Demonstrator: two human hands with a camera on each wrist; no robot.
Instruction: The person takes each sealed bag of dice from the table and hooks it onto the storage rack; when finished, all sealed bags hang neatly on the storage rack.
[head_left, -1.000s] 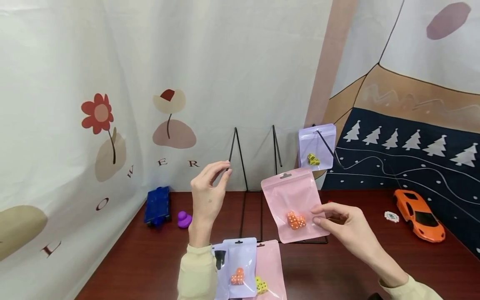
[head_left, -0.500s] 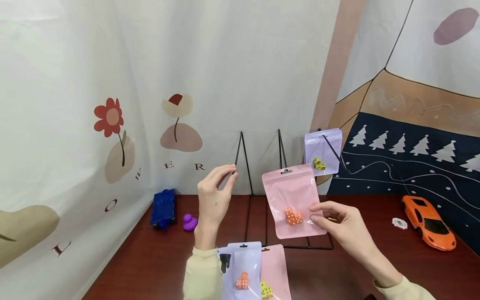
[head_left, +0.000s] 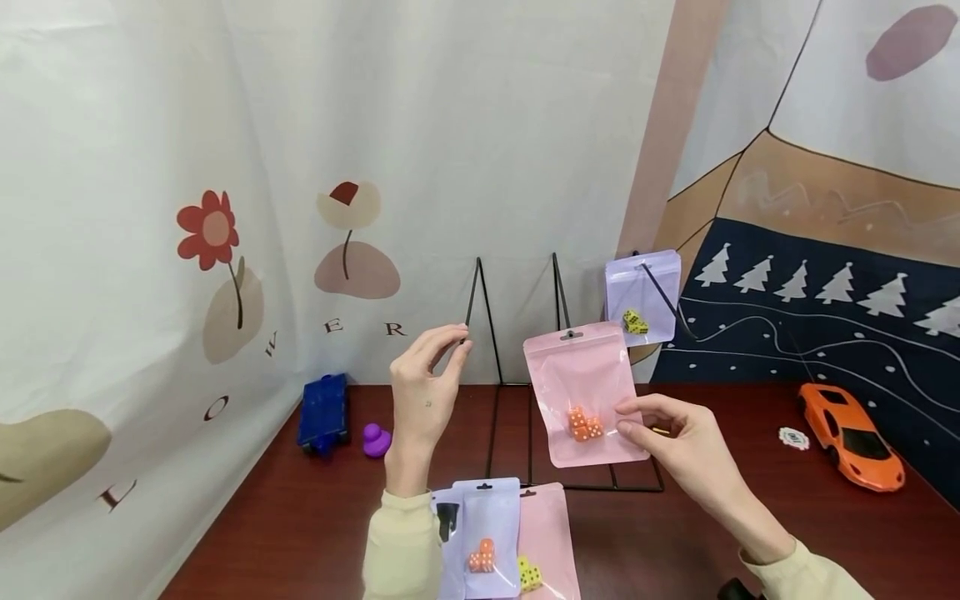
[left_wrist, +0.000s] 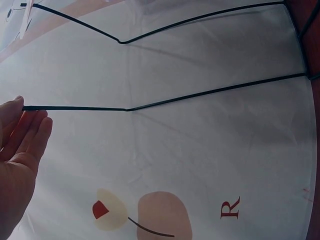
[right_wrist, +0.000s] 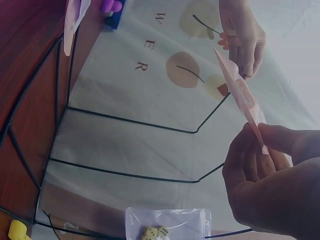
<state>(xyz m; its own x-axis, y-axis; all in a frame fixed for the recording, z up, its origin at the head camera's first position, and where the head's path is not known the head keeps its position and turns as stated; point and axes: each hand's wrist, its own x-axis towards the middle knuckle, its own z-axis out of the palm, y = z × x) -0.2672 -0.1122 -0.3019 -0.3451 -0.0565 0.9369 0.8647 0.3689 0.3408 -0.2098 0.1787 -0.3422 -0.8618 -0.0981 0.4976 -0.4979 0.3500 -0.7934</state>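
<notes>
My left hand (head_left: 427,383) pinches the front end of the left prong of a black wire display rack (left_wrist: 75,108). Thumb and fingers of my right hand (head_left: 686,442) grip the lower right edge of a pink zip bag (head_left: 581,367) holding orange dice. This bag stands nearly upright in front of the middle prong, whose dark tip shows at its hang hole. In the right wrist view the pink bag (right_wrist: 240,92) appears edge-on. On the rack's right prong hang lavender bags (head_left: 617,292), the front one with yellow dice.
On the table in front lie a lavender bag (head_left: 491,512) with orange dice and a pink bag (head_left: 551,521) with yellow dice. A blue toy vehicle (head_left: 324,408) and purple duck (head_left: 377,440) stand left; a poker chip (head_left: 793,438) and orange toy car (head_left: 855,437) lie right.
The right hand has brought the pink bag slightly up, so its hang hole now meets the tip of the middle prong. The left hand keeps its pinch on the left prong.
</notes>
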